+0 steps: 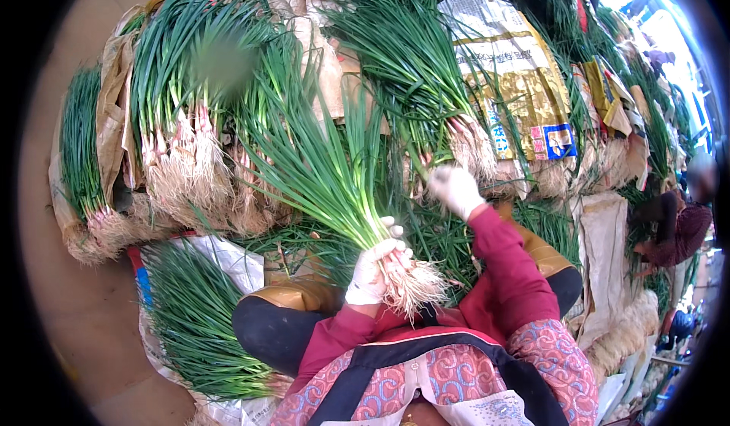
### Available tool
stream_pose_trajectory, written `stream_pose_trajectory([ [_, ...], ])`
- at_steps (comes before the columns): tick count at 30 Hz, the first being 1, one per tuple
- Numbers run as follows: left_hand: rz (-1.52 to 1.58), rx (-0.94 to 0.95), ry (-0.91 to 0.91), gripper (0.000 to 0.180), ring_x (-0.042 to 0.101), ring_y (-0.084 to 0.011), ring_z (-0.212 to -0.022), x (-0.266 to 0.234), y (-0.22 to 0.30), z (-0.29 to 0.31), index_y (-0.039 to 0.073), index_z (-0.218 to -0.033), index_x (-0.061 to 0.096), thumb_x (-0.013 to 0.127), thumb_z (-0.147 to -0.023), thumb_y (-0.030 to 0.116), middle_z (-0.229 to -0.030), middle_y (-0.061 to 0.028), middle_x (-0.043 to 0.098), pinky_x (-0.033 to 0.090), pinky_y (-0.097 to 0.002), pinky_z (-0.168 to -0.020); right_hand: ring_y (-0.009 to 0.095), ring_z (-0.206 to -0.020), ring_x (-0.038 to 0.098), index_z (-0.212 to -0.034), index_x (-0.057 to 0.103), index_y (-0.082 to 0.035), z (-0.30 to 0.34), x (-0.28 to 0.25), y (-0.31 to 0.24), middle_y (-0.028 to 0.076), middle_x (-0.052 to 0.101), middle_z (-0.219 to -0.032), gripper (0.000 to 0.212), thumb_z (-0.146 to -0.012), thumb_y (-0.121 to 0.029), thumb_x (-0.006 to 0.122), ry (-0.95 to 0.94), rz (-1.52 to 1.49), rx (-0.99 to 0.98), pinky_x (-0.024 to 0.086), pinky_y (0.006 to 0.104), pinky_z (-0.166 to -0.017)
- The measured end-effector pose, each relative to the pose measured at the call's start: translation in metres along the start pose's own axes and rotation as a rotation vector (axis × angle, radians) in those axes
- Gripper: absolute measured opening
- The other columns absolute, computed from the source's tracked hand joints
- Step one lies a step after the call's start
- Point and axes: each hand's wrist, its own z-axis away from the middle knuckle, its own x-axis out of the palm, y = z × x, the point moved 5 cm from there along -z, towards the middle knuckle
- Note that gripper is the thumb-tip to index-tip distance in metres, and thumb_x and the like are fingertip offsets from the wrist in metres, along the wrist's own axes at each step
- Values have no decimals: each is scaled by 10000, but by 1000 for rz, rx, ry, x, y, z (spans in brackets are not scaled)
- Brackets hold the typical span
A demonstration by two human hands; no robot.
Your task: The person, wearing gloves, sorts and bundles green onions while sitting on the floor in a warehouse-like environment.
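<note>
My left hand point(372, 272), in a white glove, is wrapped around the lower stems of a bunch of spring onions point(346, 179). Their long green leaves fan up and to the left, and pale stringy roots point(411, 285) hang below the grip. My right hand point(455, 191), also white-gloved, is up to the right, its fingers curled together by the stems of other spring onions. Whatever those fingers hold, if anything, is hidden. Just beyond it lies a bundle with rooty ends point(471, 148).
Bundled spring onions point(179, 137) are piled on sacks ahead and left. A gold and white printed sack point(525, 76) lies ahead right. More spring onions point(201, 319) rest on white sheeting beside my left knee. Loose leaves cover the ground before me. Another person point(684, 228) sits far right.
</note>
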Motion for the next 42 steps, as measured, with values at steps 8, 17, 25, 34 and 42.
stream_pose_trajectory([
  [8, 163, 85, -344, 415, 557, -172, -722, 49, 23, 23, 123, -1136, 486, 552, -762, -45, -920, -41, 570, 453, -341, -635, 306, -728, 639, -868, 690, -89, 177, 114, 21, 144, 660, -786, 229, -739, -241, 576, -927, 373, -410, 504, 408, -670],
  [17, 125, 122, -679, 282, 570, -162, -678, 87, 36, 36, 116, -1021, 545, 599, -779, -18, -826, -31, 590, 449, -336, -610, 334, -801, 616, -979, 621, -64, -66, -77, 76, 196, 624, -906, 251, -828, -261, 583, 571, 14, -30, 492, 397, -720],
  [25, 92, 21, -93, 440, 580, -197, -784, 14, 9, 1, 123, -1173, 483, 592, -768, -9, -974, -44, 573, 518, -376, -679, 153, -559, 478, -719, 511, -100, -69, -122, 52, 57, 522, -664, 284, -918, -300, 475, 409, 214, 94, 449, 341, -559],
  [34, -1, 47, -42, 429, 585, -183, -798, 11, 10, -1, 102, -1179, 483, 579, -779, -17, -1009, -52, 567, 513, -383, -716, 185, -677, 618, -905, 653, -29, 15, -83, 72, 99, 636, -716, 221, -891, -220, 543, 168, 135, 180, 485, 268, -604],
  [42, -188, -36, 133, 290, 608, -229, -948, -3, -11, -5, 35, -1045, 514, 593, -774, -33, -1068, -127, 592, 521, -376, -826, 38, -470, 399, -873, 655, -46, 114, 17, -4, -50, 557, -651, 285, -928, -290, 519, -266, -997, 229, 314, 215, -424],
])
